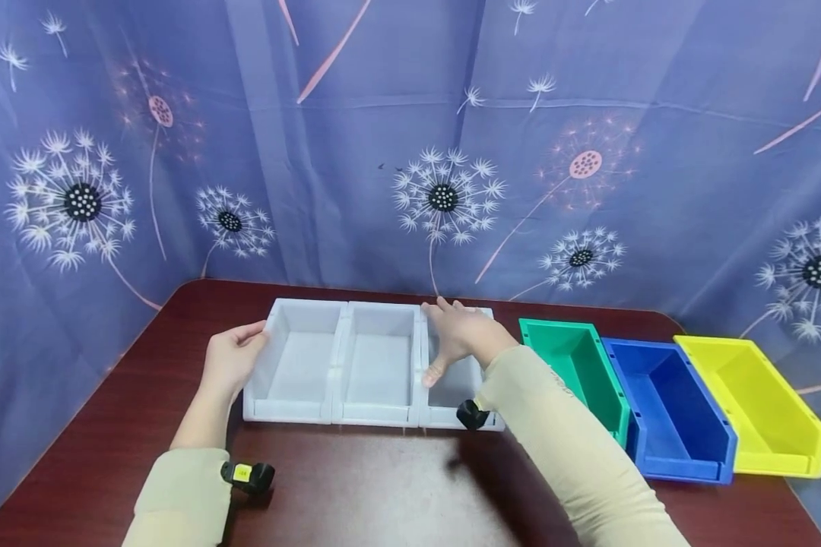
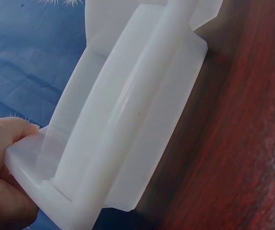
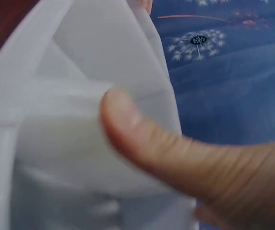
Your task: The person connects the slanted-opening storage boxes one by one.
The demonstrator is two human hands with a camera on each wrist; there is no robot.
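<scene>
As the left hand grips a white bin, the right appears spread.

L sleeve — long, pale cream cloth; cuff edge plain; lower forearm bare from cuff to L hand, likewise bare. R sleeve — same colour, reaching approx. to the wrist, w/ fine creases and small dark lettering, illegible; R hand bare. L wrist cam: compact black housing, rounded end, w/ yellow label, print unreadable. R wrist cam: black, rounded, w/ sliver of yellow adjacent.
</scene>
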